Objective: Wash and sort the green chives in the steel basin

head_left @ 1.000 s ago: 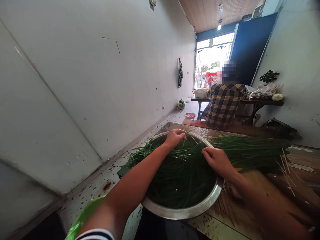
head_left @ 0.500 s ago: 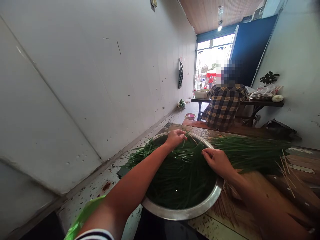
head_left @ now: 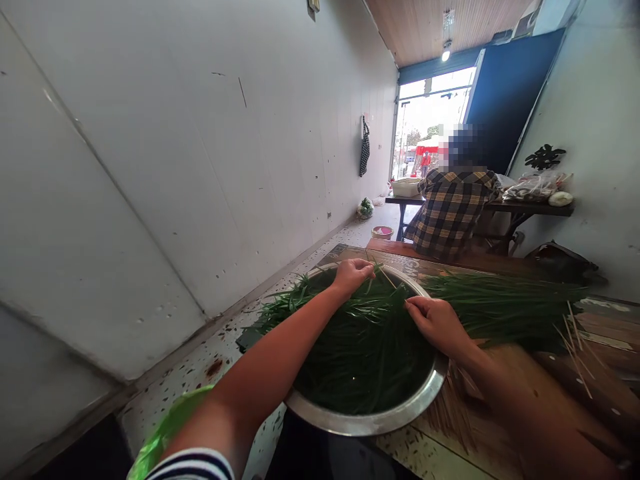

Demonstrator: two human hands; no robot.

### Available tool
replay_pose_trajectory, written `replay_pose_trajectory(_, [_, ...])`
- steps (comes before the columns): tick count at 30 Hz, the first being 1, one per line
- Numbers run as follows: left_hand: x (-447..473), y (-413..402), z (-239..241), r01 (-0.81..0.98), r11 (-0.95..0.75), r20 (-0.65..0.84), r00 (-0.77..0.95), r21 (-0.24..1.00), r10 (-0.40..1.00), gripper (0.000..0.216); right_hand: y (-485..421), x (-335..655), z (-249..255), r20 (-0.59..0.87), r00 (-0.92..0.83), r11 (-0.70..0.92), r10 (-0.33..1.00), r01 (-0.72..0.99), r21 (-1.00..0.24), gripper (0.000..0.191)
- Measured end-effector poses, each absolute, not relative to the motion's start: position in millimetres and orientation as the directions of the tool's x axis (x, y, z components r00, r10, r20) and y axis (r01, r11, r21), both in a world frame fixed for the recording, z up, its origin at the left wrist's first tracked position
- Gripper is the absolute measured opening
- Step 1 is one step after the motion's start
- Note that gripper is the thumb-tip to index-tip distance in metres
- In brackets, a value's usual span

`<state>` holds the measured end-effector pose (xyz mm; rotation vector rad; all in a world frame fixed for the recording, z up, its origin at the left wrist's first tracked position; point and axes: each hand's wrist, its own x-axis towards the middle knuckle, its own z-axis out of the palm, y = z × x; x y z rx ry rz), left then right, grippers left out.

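A wide steel bowl [head_left: 367, 425] full of long green garlic chives [head_left: 350, 367] stands in front of me, with leaf ends hanging over its left rim. Above its far side my left hand [head_left: 353, 276] is closed in a pinch on chive leaves. My right hand [head_left: 436, 321], at the right rim, pinches the near end of a thin bamboo skewer [head_left: 389, 279]. The skewer slants between both hands, with some chives around its lower part. Its exact tips are hidden by the fingers.
More chives [head_left: 500, 303] lie on the wooden table [head_left: 505, 367] to the right, with loose skewers [head_left: 575, 347] at their end and more skewers [head_left: 453, 407] beside the bowl. A green plastic bag [head_left: 165, 433] is at lower left. A person in a plaid shirt [head_left: 450, 213] sits ahead.
The view has shifted slightly, so the room sits a little further right. Both hands keep their pinch, with hardly any movement relative to the bowl.
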<state>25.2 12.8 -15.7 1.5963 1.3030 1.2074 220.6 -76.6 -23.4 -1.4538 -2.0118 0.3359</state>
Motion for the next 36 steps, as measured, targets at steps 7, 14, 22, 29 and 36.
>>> replay_pose_trajectory(7, [26, 18, -21, 0.289, -0.223, 0.232, 0.005, 0.931, 0.973, 0.026, -76, 222, -26, 0.337, -0.194, 0.358, 0.921, 0.761, -0.541, 0.033])
replay_pose_trajectory(14, [30, 9, -13, 0.253, -0.253, 0.253, 0.032, 0.934, 0.967, 0.022, -77, 220, -24, 0.333, -0.193, 0.356, 0.923, 0.759, -0.545, 0.034])
replay_pose_trajectory(22, [28, 11, -16, 0.38, -0.345, 0.337, 0.092, 0.858, 0.937, 0.022, -76, 221, -24, 0.304, -0.197, 0.336, 0.932, 0.782, -0.524, 0.035])
replay_pose_trajectory(29, [29, 6, -17, 0.527, -0.469, 0.441, 0.189, 0.709, 0.878, 0.022, -75, 220, -24, 0.309, -0.191, 0.333, 0.932, 0.788, -0.517, 0.034])
replay_pose_trajectory(36, [30, -4, -5, 0.445, -0.519, 0.295, 0.479, 0.73, 0.827, 0.032, -74, 220, -24, 0.328, -0.146, 0.313, 0.933, 0.777, -0.547, 0.034])
